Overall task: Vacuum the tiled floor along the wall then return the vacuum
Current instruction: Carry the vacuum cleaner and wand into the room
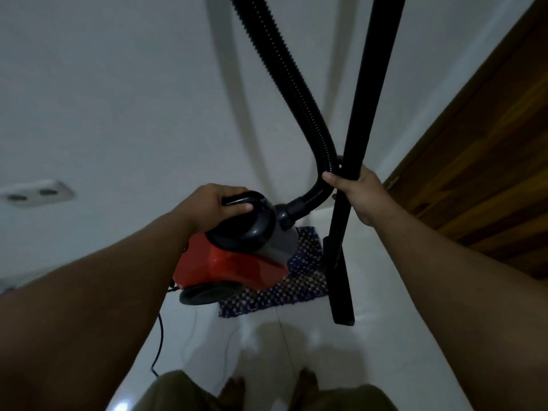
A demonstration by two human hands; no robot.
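Both hands are closed on the machine: the left hand [221,203] wraps the black carry handle [237,200] on top of the red vacuum [225,262], and the right hand [360,194] clasps the upright black wand [367,93] just beside the ribbed hose [284,72]. From the head view, the vacuum hangs tilted beside the white wall [118,99], over the patterned mat [299,280] on the tiled floor [385,336], its cord [158,345] trailing down. This looks like carrying, probably the return step. Next, I judge, calls for setting it down without snagging the cord.
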